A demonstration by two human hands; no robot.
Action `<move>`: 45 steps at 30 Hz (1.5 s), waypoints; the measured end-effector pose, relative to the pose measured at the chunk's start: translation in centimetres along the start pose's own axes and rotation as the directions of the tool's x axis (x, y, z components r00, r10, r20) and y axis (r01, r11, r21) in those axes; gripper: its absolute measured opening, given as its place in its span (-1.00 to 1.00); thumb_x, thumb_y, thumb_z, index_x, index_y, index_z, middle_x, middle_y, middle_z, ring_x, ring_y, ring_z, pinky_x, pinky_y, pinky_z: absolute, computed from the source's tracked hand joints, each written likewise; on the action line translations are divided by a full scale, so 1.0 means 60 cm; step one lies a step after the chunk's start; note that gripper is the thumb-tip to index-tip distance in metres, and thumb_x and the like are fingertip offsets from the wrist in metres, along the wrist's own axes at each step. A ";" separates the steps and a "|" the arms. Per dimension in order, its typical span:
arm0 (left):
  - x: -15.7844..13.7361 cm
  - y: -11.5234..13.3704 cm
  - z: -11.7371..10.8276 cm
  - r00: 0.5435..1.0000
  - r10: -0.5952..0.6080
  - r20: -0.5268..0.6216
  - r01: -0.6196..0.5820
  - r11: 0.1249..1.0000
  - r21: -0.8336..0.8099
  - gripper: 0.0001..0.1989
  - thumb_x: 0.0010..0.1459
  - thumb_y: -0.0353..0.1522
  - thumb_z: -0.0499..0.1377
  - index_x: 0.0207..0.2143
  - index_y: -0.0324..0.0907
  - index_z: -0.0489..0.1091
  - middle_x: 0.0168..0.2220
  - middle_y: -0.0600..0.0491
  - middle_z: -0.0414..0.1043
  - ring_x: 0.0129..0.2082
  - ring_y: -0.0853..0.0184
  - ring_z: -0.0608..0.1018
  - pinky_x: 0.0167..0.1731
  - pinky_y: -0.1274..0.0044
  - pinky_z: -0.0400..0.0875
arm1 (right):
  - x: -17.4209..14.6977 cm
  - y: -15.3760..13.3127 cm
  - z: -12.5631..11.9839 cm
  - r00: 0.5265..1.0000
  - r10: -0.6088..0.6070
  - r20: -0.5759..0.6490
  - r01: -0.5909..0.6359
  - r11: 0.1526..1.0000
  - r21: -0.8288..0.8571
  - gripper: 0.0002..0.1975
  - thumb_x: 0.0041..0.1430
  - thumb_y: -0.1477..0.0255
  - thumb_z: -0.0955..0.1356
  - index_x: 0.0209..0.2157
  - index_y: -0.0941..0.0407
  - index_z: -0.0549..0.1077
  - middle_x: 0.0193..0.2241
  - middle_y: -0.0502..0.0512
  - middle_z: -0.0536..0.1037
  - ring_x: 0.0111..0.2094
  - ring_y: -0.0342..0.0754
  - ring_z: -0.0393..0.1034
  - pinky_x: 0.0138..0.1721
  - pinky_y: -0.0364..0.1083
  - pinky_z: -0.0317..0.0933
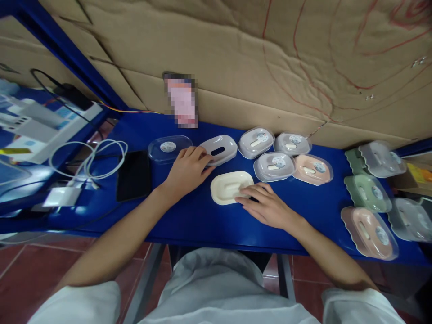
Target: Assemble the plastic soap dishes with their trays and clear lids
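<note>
A cream soap dish [221, 191] lies on the blue table in front of me. My right hand [265, 204] grips its right end, fingers over the rim. Behind it is a pale grey soap dish insert [227, 146] with a dark oval slot. Its left end is between the bent fingers and thumb of my left hand [191, 168]. A clear lid [158, 153] with a round sticker lies just left of that hand, partly behind it.
Several lidded soap dishes, including a peach one [312, 168], stand right of centre. More, including a green one [367, 192], sit at the right end. Left are a black tablet [134, 175], a coiled white cable [88, 157] and a power strip [67, 121]. A cardboard wall [236, 58] rises behind.
</note>
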State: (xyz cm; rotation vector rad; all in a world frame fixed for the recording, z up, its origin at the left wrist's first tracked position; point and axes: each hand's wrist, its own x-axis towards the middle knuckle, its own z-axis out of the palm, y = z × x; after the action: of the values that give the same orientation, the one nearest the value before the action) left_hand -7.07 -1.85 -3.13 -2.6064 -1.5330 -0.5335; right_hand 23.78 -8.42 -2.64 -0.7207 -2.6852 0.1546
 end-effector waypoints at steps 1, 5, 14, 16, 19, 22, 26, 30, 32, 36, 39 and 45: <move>0.000 -0.004 -0.005 1.000 0.015 -0.014 -0.015 1.000 -0.019 -0.73 0.45 -0.28 0.15 0.03 -0.23 0.54 0.01 -0.23 0.55 0.03 -0.08 0.58 0.02 0.11 0.52 | -0.001 0.003 -0.001 1.000 0.007 -0.019 -0.007 1.000 0.016 -0.67 0.49 0.47 0.35 0.22 0.10 0.49 0.18 0.27 0.57 0.20 0.12 0.48 0.20 0.15 0.35; -0.006 -0.019 -0.037 0.981 0.181 -0.072 -0.193 0.950 -0.247 -0.78 0.49 -0.29 0.13 0.05 -0.18 0.48 0.00 -0.12 0.54 0.03 0.11 0.60 0.07 0.28 0.54 | -0.009 0.018 0.003 0.981 0.143 -0.129 -0.132 0.987 0.089 -0.40 0.48 0.43 0.37 0.45 0.06 0.22 0.34 0.38 0.37 0.37 0.19 0.32 0.30 0.21 0.36; -0.028 0.028 -0.075 0.877 0.479 0.033 -0.442 0.834 -0.331 -0.91 0.45 -0.37 0.17 -0.13 -0.16 0.47 -0.14 0.00 0.59 -0.12 0.22 0.60 -0.03 0.37 0.43 | -0.013 0.034 0.011 0.985 0.088 -0.149 -0.076 0.994 0.084 -0.38 0.45 0.37 0.43 0.45 -0.02 0.26 0.33 0.23 0.46 0.39 0.17 0.30 0.36 0.22 0.32; -0.031 0.038 -0.068 0.861 0.505 0.064 -0.468 0.835 -0.290 -0.93 0.43 -0.39 0.18 -0.16 -0.16 0.47 -0.18 0.01 0.58 -0.13 0.21 0.59 -0.04 0.36 0.40 | -0.012 0.034 0.010 0.988 0.060 -0.145 -0.052 0.997 0.061 -0.50 0.46 0.41 0.41 0.37 0.00 0.38 0.24 0.18 0.56 0.35 0.12 0.37 0.36 0.19 0.30; -0.033 0.046 -0.062 0.843 0.532 0.077 -0.502 0.830 -0.243 -0.91 0.39 -0.33 0.24 -0.17 -0.17 0.47 -0.18 -0.01 0.58 -0.17 0.19 0.57 0.01 0.30 0.37 | -0.012 0.034 0.006 0.992 0.065 -0.104 -0.062 0.998 0.030 -0.58 0.47 0.42 0.39 0.30 0.01 0.47 0.21 0.14 0.60 0.32 0.09 0.41 0.37 0.18 0.26; -0.033 0.053 -0.059 0.835 0.545 0.077 -0.521 0.828 -0.208 -0.80 0.35 -0.23 0.31 -0.11 -0.16 0.48 -0.14 -0.05 0.58 -0.12 0.13 0.57 0.04 0.25 0.34 | -0.011 0.032 0.001 0.997 0.059 -0.039 -0.059 0.998 -0.014 -0.59 0.47 0.34 0.41 0.29 0.01 0.48 0.21 0.15 0.60 0.30 0.10 0.42 0.37 0.18 0.24; -0.035 0.067 -0.045 0.813 0.572 0.106 -0.553 0.817 -0.165 -0.87 0.34 -0.32 0.29 -0.11 -0.15 0.48 -0.14 -0.04 0.59 -0.12 0.13 0.57 -0.02 0.28 0.35 | -0.005 0.024 -0.001 0.999 0.031 -0.036 -0.034 0.996 -0.083 -0.65 0.48 0.40 0.39 0.23 0.04 0.53 0.15 0.14 0.63 0.23 0.05 0.47 0.31 0.10 0.25; -0.035 0.062 -0.034 0.807 0.576 0.129 -0.537 0.807 -0.246 -0.89 0.33 -0.35 0.27 -0.10 -0.13 0.48 -0.12 -0.02 0.60 -0.10 0.16 0.59 -0.01 0.31 0.40 | 0.003 0.016 -0.003 1.000 0.003 -0.028 -0.007 0.993 -0.120 -0.73 0.50 0.46 0.35 0.15 0.08 0.56 0.10 0.14 0.66 0.16 0.03 0.50 0.24 0.08 0.26; -0.029 0.044 -0.041 0.835 0.543 0.083 -0.486 0.801 -0.351 -0.84 0.37 -0.28 0.25 -0.06 -0.13 0.48 -0.05 -0.02 0.60 -0.05 0.19 0.60 0.03 0.34 0.43 | 0.004 0.013 -0.004 1.000 -0.002 -0.019 -0.001 0.992 -0.123 -0.74 0.50 0.45 0.35 0.13 0.10 0.56 0.09 0.15 0.66 0.13 0.05 0.50 0.23 0.10 0.27; -0.014 -0.023 -0.074 0.980 0.195 -0.043 -0.200 0.959 -0.199 -0.82 0.40 -0.36 0.13 0.00 -0.13 0.45 0.13 -0.07 0.52 0.12 0.13 0.56 0.18 0.26 0.43 | -0.001 0.014 -0.006 0.999 -0.024 -0.045 0.020 0.995 -0.093 -0.75 0.48 0.41 0.38 0.10 0.14 0.57 0.04 0.18 0.67 0.08 0.07 0.50 0.19 0.12 0.30; -0.015 -0.082 -0.087 0.990 -0.134 0.051 0.131 0.990 0.058 -0.62 0.27 -0.44 0.21 0.13 -0.22 0.37 0.33 -0.20 0.33 0.32 -0.12 0.40 0.32 -0.08 0.28 | -0.005 0.016 -0.004 0.999 -0.010 -0.044 0.008 0.999 -0.051 -0.75 0.48 0.39 0.38 0.10 0.10 0.58 0.04 0.18 0.66 0.09 0.08 0.50 0.18 0.13 0.33; -0.027 -0.133 -0.067 0.925 -0.188 0.330 0.184 0.982 0.043 -0.50 0.32 -0.35 0.25 0.27 -0.19 0.29 0.33 -0.24 0.30 0.26 -0.22 0.43 0.13 -0.17 0.44 | -0.006 0.016 -0.001 0.999 0.001 -0.049 -0.001 1.000 -0.007 -0.73 0.47 0.40 0.38 0.12 0.12 0.58 0.05 0.21 0.65 0.13 0.11 0.48 0.15 0.11 0.40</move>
State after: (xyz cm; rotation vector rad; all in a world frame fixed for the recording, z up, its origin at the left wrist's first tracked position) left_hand -15.67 -0.15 -0.81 -2.6617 -1.8865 -0.0902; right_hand 24.51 -7.77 -2.87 -0.7188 -2.6407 0.1259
